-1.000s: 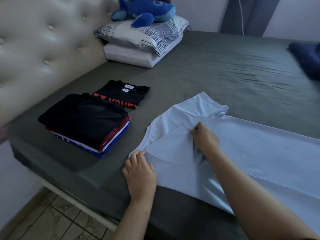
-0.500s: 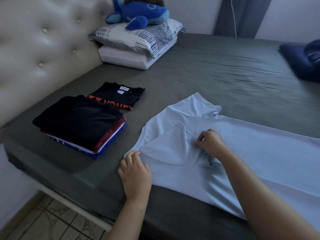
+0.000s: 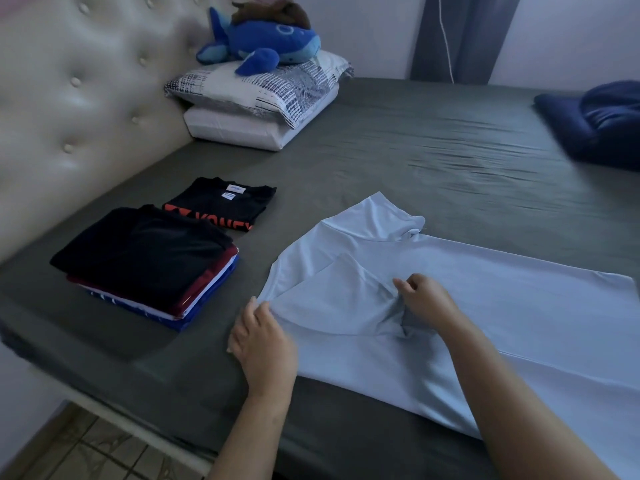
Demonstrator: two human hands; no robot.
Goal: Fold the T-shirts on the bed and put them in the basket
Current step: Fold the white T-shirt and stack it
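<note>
Both hands [image 3: 263, 341] drawn nearer, sleeve folded further over white T-shirt [image 3: 502, 323].

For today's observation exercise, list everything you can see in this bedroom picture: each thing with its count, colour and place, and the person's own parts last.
Spread T-shirt: one, pale blue, flat on near side of bed.
Folded T-shirt stack: one pile, black on top, maroon, white, blue below, left of it.
Folded black T-shirt: one, orange print, behind the stack.
Bed sheet: one, grey.
Pillows: two, white and patterned, by the headboard.
Plush whale: one, blue, on pillows.
Headboard: one, cream, tufted, left.
Dark blue bundle: one, far right.
Curtain: grey, back wall.
Left hand: holds shirt's left edge.
Right hand: pinches fabric near the collar.
</note>
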